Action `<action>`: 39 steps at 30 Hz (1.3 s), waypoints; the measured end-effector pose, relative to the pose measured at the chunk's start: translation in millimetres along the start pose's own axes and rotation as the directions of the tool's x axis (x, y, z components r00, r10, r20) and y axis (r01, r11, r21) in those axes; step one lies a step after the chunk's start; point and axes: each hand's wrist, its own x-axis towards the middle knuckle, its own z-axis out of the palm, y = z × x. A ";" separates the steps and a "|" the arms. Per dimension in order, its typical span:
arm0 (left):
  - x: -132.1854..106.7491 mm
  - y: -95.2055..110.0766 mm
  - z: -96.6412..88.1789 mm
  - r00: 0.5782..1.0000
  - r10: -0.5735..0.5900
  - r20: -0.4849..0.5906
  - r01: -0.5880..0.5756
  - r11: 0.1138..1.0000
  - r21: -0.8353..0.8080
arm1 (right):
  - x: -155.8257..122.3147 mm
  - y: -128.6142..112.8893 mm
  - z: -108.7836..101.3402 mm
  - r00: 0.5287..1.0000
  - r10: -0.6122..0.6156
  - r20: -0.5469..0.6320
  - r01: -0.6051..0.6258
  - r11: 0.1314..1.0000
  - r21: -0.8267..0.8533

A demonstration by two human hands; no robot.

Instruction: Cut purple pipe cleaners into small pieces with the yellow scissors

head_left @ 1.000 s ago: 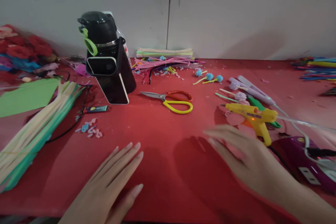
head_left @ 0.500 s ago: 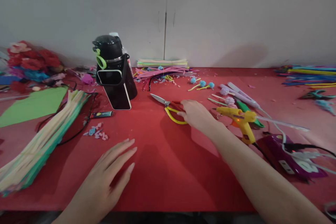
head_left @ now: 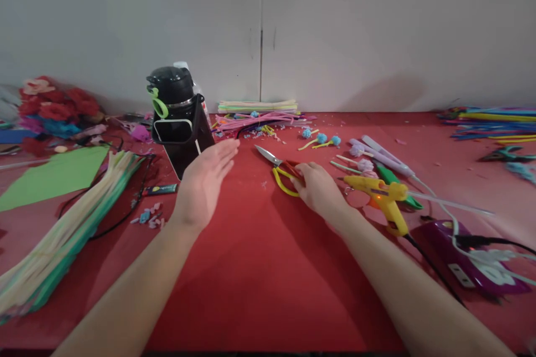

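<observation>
My right hand (head_left: pixel 320 189) rests on the handles of the scissors (head_left: pixel 278 170), which have one red and one yellow loop and lie on the red table (head_left: pixel 251 268) with the blades pointing far left; the fingers curl over the loops. My left hand (head_left: pixel 205 184) is raised over the table with fingers stretched out together, holding nothing. It is close to the black bottle (head_left: pixel 173 106) and the phone (head_left: pixel 184 145) leaning against it.
A yellow glue gun (head_left: pixel 383 195) and a purple power strip (head_left: pixel 464 259) lie to the right. A bundle of pale and green pipe cleaners (head_left: pixel 62 228) lies left, beside green paper (head_left: pixel 50 175). More pipe cleaners (head_left: pixel 259 111) and small pompom stems (head_left: pixel 322 139) sit at the back.
My left hand lifted off the table and moved forward toward the bottle and phone. My right hand reached to the scissors and now covers their handles.
</observation>
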 end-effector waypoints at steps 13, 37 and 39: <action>4.4 -13.0 43.3 0.913 -0.365 0.183 0.398 0.697 -0.597 | -34.5 -58.1 -2.2 0.829 -0.537 -0.153 0.554 0.827 0.095; -1.8 -17.1 26.8 0.980 0.015 0.200 -0.136 0.781 0.609 | -21.9 -60.4 0.7 0.868 -0.346 -0.357 0.443 0.864 0.240; -4.8 -15.3 25.9 0.968 0.046 0.247 -0.203 0.724 0.659 | -20.9 -59.2 0.0 0.862 -0.355 -0.361 0.453 0.860 0.237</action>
